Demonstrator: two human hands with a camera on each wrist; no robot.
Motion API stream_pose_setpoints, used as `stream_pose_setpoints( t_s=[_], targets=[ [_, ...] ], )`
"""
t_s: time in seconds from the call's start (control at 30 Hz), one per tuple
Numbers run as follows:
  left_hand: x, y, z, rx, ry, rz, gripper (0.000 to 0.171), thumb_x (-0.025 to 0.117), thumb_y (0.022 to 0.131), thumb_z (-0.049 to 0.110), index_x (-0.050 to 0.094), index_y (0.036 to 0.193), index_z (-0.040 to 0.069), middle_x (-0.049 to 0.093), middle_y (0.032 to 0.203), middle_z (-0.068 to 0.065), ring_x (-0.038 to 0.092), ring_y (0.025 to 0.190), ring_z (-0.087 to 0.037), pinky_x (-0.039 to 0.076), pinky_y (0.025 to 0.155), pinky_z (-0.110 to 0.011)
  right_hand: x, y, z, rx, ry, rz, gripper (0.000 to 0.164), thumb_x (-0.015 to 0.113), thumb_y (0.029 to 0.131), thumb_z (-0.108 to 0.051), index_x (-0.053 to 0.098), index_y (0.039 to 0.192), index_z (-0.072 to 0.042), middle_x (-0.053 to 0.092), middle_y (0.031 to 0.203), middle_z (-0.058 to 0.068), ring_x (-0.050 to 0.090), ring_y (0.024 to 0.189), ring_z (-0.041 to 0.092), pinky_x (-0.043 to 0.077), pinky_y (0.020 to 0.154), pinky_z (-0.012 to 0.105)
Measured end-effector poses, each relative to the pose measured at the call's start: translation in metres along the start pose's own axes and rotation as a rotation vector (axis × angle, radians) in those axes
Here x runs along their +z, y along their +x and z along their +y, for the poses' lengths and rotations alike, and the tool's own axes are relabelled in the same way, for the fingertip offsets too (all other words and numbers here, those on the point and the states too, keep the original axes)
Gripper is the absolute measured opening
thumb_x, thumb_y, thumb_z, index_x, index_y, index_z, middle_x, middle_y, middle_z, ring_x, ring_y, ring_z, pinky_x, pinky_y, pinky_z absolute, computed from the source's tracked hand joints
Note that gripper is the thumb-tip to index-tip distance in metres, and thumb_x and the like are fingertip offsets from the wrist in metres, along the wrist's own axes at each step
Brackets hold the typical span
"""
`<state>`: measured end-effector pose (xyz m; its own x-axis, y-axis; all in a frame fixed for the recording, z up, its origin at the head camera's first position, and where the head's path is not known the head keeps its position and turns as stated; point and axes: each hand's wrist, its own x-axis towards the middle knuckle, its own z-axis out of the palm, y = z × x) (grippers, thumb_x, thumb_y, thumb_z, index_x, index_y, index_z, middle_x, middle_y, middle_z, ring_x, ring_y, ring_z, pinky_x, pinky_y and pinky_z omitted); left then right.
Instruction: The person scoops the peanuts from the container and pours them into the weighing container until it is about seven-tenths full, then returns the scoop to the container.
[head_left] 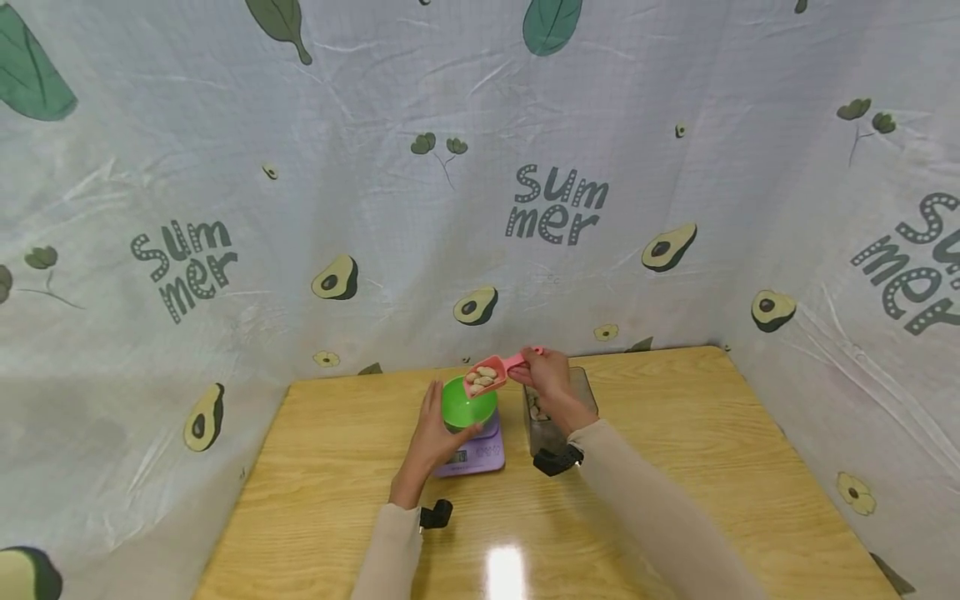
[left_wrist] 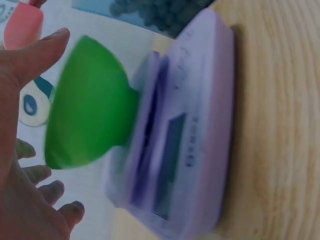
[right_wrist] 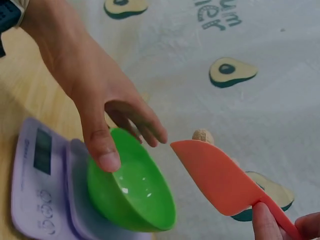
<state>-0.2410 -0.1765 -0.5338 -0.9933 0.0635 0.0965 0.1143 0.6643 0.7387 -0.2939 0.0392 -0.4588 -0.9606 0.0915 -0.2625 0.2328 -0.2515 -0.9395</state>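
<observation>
A green bowl [head_left: 467, 414] stands on a purple kitchen scale [head_left: 486, 455]; in the right wrist view the inside of the bowl [right_wrist: 142, 192] shows no contents. Around the bowl's left side my left hand [head_left: 433, 435] is spread, its thumb at the near rim and its fingers extended on the far side. My right hand [head_left: 551, 379] pinches the handle of a pink scoop [right_wrist: 215, 175], thumb and fingers on the grip. Several unshelled peanuts [head_left: 482, 378] lie in the scoop, which is held over the bowl's right rim.
Right of the scale sits a rectangular container [head_left: 537, 437] with more peanuts, partly hidden under my right forearm. Everything stands on a wooden table [head_left: 337, 467]. A printed cloth [head_left: 405, 225] hangs behind the table and along its sides.
</observation>
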Motion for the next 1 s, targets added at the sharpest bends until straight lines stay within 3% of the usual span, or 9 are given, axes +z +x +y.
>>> stream_pose_setpoints(
  t_s=[0.13, 0.23, 0.33, 0.47, 0.53, 0.6, 0.7, 0.87, 1.0],
  targets=[
    [0.006, 0.001, -0.008, -0.047, -0.022, -0.019, 0.114, 0.078, 0.079, 0.047, 0.011, 0.156, -0.002, 0.017, 0.161, -0.026, 0.027, 0.146, -0.045, 0.030, 0.115, -0.058, 0.010, 0.010, 0.007, -0.044, -0.115, 0.024, 0.028, 0.054, 0.101, -0.014, 0.061, 0.112, 0.010, 0.072, 0.079, 0.017, 0.073, 0.067, 0.016, 0.060, 0.072, 0.031],
    [0.009, 0.000, -0.011, -0.057, -0.043, -0.012, 0.112, 0.078, 0.080, 0.047, 0.012, 0.155, -0.004, 0.021, 0.159, -0.027, 0.031, 0.144, -0.046, 0.032, 0.114, -0.058, 0.018, 0.013, 0.014, -0.153, -0.258, 0.021, 0.025, 0.056, 0.100, -0.014, 0.065, 0.107, 0.008, 0.073, 0.085, 0.023, 0.075, 0.071, 0.024, 0.061, 0.070, 0.034],
    [0.009, 0.001, -0.011, -0.059, -0.060, -0.002, 0.112, 0.078, 0.080, 0.045, 0.013, 0.155, -0.005, 0.022, 0.159, -0.027, 0.031, 0.144, -0.046, 0.031, 0.114, -0.058, 0.024, 0.011, 0.021, -0.365, -0.494, -0.030, 0.021, 0.057, 0.099, -0.016, 0.067, 0.100, 0.002, 0.072, 0.081, 0.017, 0.072, 0.068, 0.021, 0.059, 0.062, 0.029],
    [0.009, 0.003, -0.011, -0.045, -0.067, 0.012, 0.112, 0.079, 0.079, 0.044, 0.014, 0.155, -0.006, 0.023, 0.158, -0.029, 0.031, 0.143, -0.046, 0.031, 0.114, -0.059, 0.026, 0.003, 0.025, -0.749, -0.772, -0.115, 0.017, 0.059, 0.099, -0.020, 0.066, 0.096, -0.005, 0.065, 0.070, 0.005, 0.054, 0.058, 0.009, 0.041, 0.052, 0.020],
    [0.008, 0.003, -0.011, -0.033, -0.067, 0.012, 0.112, 0.079, 0.079, 0.044, 0.014, 0.155, -0.006, 0.023, 0.158, -0.029, 0.032, 0.142, -0.047, 0.031, 0.113, -0.059, 0.024, -0.001, 0.023, -0.895, -0.823, -0.128, 0.016, 0.060, 0.098, -0.021, 0.066, 0.096, -0.007, 0.063, 0.068, 0.002, 0.049, 0.056, 0.008, 0.038, 0.052, 0.020],
    [0.007, 0.003, -0.010, -0.027, -0.067, 0.008, 0.113, 0.079, 0.079, 0.045, 0.011, 0.155, -0.006, 0.019, 0.159, -0.029, 0.028, 0.144, -0.047, 0.030, 0.114, -0.059, 0.021, -0.005, 0.020, -0.953, -0.807, -0.108, 0.017, 0.060, 0.099, -0.022, 0.066, 0.097, -0.007, 0.066, 0.069, 0.002, 0.053, 0.057, 0.007, 0.041, 0.053, 0.018],
    [0.005, 0.001, -0.007, -0.026, -0.055, 0.013, 0.118, 0.079, 0.079, 0.046, 0.004, 0.157, -0.002, 0.007, 0.163, -0.026, 0.018, 0.149, -0.045, 0.027, 0.116, -0.059, 0.011, -0.009, 0.012, -0.859, -0.599, -0.078, 0.020, 0.058, 0.100, -0.019, 0.066, 0.099, -0.001, 0.072, 0.077, 0.012, 0.068, 0.065, 0.012, 0.054, 0.059, 0.020],
    [0.002, -0.005, 0.013, 0.025, -0.062, 0.061, 0.121, 0.080, 0.077, 0.047, 0.000, 0.159, 0.007, -0.002, 0.166, -0.017, 0.007, 0.153, -0.039, 0.024, 0.118, -0.058, -0.021, -0.015, -0.003, -0.421, -0.066, -0.014, 0.026, 0.052, 0.103, -0.018, 0.061, 0.105, 0.006, 0.072, 0.085, 0.015, 0.074, 0.077, 0.015, 0.060, 0.075, 0.030],
    [0.006, -0.009, 0.038, 0.113, -0.118, 0.056, 0.114, 0.078, 0.080, 0.046, 0.002, 0.160, 0.015, 0.005, 0.167, -0.012, 0.020, 0.150, -0.039, 0.029, 0.115, -0.059, -0.055, -0.016, -0.009, -0.205, 0.093, 0.048, 0.031, 0.049, 0.104, -0.023, 0.057, 0.113, 0.006, 0.069, 0.078, 0.001, 0.072, 0.074, 0.007, 0.058, 0.081, 0.029]
  ],
)
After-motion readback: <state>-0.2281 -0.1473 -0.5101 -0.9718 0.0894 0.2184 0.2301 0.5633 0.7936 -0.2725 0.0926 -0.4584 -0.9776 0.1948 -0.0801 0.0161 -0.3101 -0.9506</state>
